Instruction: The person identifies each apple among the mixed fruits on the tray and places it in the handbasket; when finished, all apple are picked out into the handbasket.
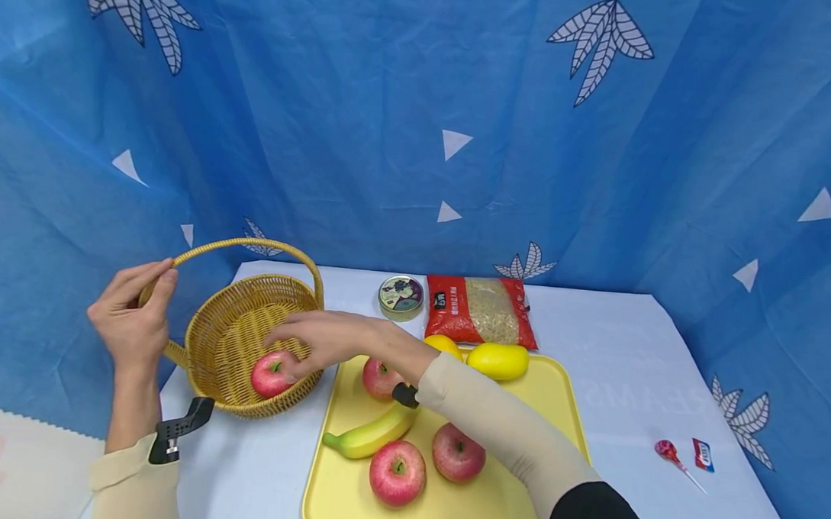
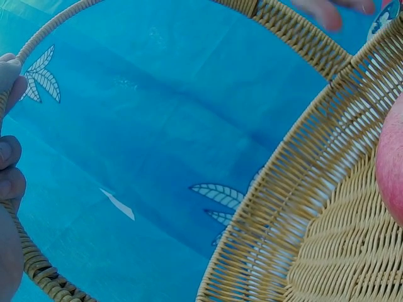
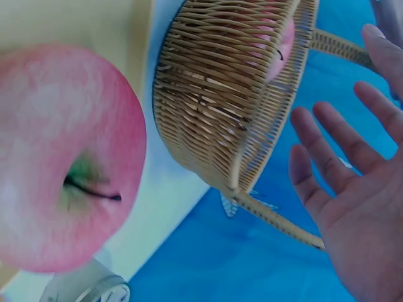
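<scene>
My left hand [image 1: 135, 311] grips the arched handle [image 1: 278, 245] of a round wicker basket [image 1: 203, 328], which leans toward me at the left of the table. One red apple [image 1: 268, 378] lies inside the basket, low on its near side. Above that apple hovers my right hand [image 1: 326, 339], fingers loosely spread. The right wrist view has the same hand [image 3: 371, 189] holding nothing, its palm and fingers apart from the wicker. Curled fingers [image 2: 9, 167] wrap the handle at the edge of the left wrist view.
Right of the basket, a yellow tray [image 1: 489, 514] carries red apples [image 1: 397, 473], a banana [image 1: 371, 436], a yellow mango-like fruit [image 1: 498, 361] and a rounder one [image 1: 443, 346]. Behind stand a tin [image 1: 400, 297] and a red bag [image 1: 482, 311]. A lollipop [image 1: 666, 450] lies far right.
</scene>
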